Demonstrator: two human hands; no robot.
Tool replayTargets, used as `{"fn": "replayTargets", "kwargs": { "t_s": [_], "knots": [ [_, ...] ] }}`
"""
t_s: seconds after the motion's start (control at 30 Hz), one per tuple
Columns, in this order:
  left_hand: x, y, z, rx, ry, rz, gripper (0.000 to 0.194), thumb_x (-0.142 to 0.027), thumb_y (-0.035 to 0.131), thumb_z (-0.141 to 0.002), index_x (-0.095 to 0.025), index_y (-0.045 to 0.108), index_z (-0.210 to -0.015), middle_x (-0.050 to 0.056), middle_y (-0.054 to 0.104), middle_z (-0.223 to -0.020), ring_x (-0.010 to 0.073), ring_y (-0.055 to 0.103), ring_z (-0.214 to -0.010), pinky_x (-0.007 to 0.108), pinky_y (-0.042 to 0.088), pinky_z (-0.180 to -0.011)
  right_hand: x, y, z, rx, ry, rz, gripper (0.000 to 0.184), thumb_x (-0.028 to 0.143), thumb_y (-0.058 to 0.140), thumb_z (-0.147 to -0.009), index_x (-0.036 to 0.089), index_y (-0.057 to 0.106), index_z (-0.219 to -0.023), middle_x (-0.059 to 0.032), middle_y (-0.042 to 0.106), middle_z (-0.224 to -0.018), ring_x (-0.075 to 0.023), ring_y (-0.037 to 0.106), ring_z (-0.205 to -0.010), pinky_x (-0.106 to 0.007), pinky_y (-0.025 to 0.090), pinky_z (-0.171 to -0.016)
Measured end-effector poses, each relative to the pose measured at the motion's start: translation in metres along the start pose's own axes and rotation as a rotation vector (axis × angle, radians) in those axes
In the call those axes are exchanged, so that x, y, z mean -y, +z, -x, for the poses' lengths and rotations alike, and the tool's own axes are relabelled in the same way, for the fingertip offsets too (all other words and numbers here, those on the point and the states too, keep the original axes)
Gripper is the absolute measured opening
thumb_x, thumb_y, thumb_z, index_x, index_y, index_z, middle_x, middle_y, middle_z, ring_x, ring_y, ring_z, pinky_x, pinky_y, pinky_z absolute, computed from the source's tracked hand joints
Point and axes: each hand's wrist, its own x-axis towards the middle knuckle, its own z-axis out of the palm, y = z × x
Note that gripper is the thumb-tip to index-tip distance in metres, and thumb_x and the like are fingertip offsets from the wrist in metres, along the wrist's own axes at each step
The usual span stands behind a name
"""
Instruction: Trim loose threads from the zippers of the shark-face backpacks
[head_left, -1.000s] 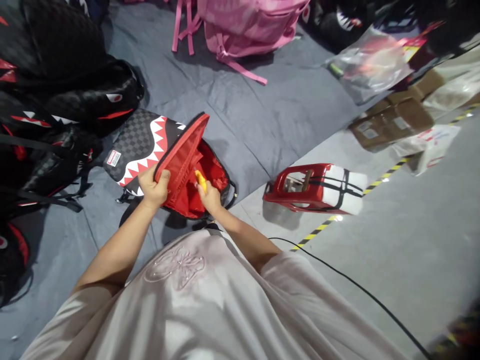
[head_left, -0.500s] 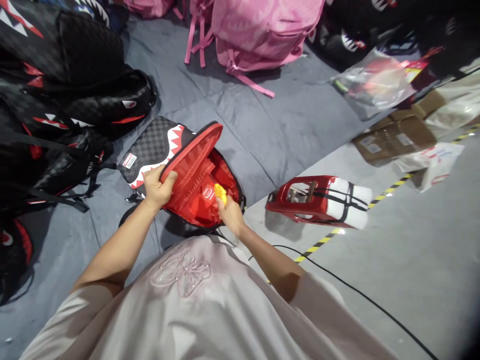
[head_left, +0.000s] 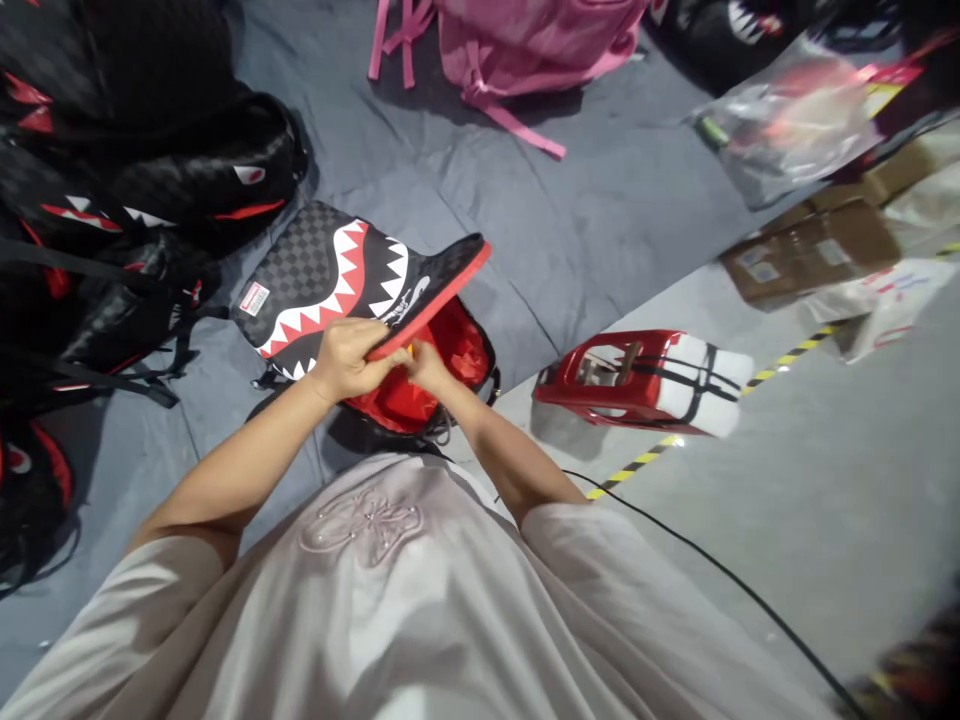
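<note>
A black checkered backpack (head_left: 300,258) with a red-and-white shark-mouth print lies unzipped on the grey cloth. Its red lining (head_left: 459,352) shows under the front panel. My left hand (head_left: 352,360) pinches the panel's red edge and holds it up, tilted over the opening. Just under that edge, my right hand (head_left: 431,368) is closed at the bag's mouth, its fingertips partly hidden. A sliver of a small yellow object (head_left: 410,350) shows at those fingertips; its kind cannot be made out.
Dark shark-print backpacks (head_left: 150,190) are piled at the left. A pink backpack (head_left: 525,50) stands at the back. To the right are a red case with a white strapped block (head_left: 637,382), a cardboard box (head_left: 817,255), a clear plastic bag (head_left: 795,125) and a black cable (head_left: 720,580).
My left hand has moved right, folding the front panel further over the opening. My right hand has shifted up and left with the yellow object, which is now mostly hidden.
</note>
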Motion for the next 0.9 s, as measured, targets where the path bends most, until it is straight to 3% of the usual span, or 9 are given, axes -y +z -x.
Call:
{"fn": "replayTargets", "kwargs": {
  "t_s": [0.1,0.23,0.37,0.47,0.63,0.73,0.9],
  "knots": [
    [0.008,-0.003,0.003,-0.063,-0.036,0.011,0.046,-0.034,0.062,-0.092,-0.022,0.029,-0.063,-0.007,0.025,-0.054,0.0079,0.026,-0.044,0.026,0.021,-0.045,-0.011,-0.004,0.030,-0.067,0.075,-0.035,0.036,0.048,0.080,-0.069,0.020,0.058,-0.074,0.0071,0.052,-0.052,-0.0114,0.051,-0.049,-0.023,0.038,-0.048],
    [0.016,-0.004,0.006,-0.140,-0.101,0.020,0.047,-0.037,0.061,-0.092,-0.022,0.029,-0.061,-0.007,0.024,-0.053,0.0072,0.024,-0.043,0.026,0.021,-0.045,-0.023,-0.018,0.060,-0.321,0.158,-0.120,0.041,0.064,0.055,-0.087,0.024,0.049,-0.080,0.0091,0.042,-0.046,-0.0104,0.039,-0.040,-0.023,0.033,-0.040],
    [0.022,-0.005,0.010,-0.174,-0.161,0.004,0.048,-0.045,0.055,-0.093,-0.021,0.029,-0.060,-0.006,0.023,-0.052,0.0080,0.022,-0.043,0.028,0.020,-0.046,-0.035,-0.022,0.071,-0.485,0.254,-0.251,0.044,0.069,0.049,-0.090,0.026,0.042,-0.081,0.0080,0.041,-0.049,-0.0113,0.039,-0.040,-0.024,0.034,-0.039],
    [0.025,-0.006,0.012,-0.145,-0.212,-0.007,0.050,-0.048,0.053,-0.093,-0.022,0.028,-0.059,-0.006,0.023,-0.051,0.0085,0.022,-0.042,0.028,0.019,-0.045,-0.041,-0.016,0.074,-0.447,0.377,-0.391,0.048,0.072,0.046,-0.090,0.026,0.043,-0.078,0.0074,0.041,-0.049,-0.0109,0.039,-0.039,-0.024,0.038,-0.039],
    [0.027,-0.005,0.014,-0.131,-0.317,-0.017,0.059,-0.061,0.051,-0.091,-0.021,0.028,-0.055,-0.005,0.026,-0.048,0.0084,0.024,-0.042,0.029,0.020,-0.047,-0.043,-0.012,0.074,-0.212,0.584,-0.589,0.053,0.073,0.046,-0.091,0.021,0.050,-0.077,0.0087,0.038,-0.047,-0.0078,0.033,-0.036,-0.021,0.038,-0.038],
    [0.028,-0.005,0.016,-0.132,-0.311,-0.009,0.058,-0.059,0.050,-0.092,-0.021,0.028,-0.055,-0.004,0.026,-0.048,0.0084,0.024,-0.042,0.030,0.019,-0.047,-0.043,-0.014,0.073,-0.105,0.665,-0.638,0.050,0.067,0.053,-0.091,0.020,0.052,-0.077,0.0082,0.039,-0.046,-0.0079,0.033,-0.035,-0.021,0.036,-0.037],
    [0.031,-0.007,0.014,-0.212,-0.254,-0.001,0.051,-0.048,0.054,-0.094,-0.020,0.028,-0.059,-0.006,0.023,-0.052,0.0077,0.022,-0.043,0.029,0.018,-0.047,-0.047,-0.019,0.075,-0.158,0.637,-0.692,0.053,0.070,0.035,-0.097,0.022,0.046,-0.076,0.0095,0.034,-0.047,-0.0069,0.033,-0.037,-0.018,0.036,-0.041]
  ]
}}
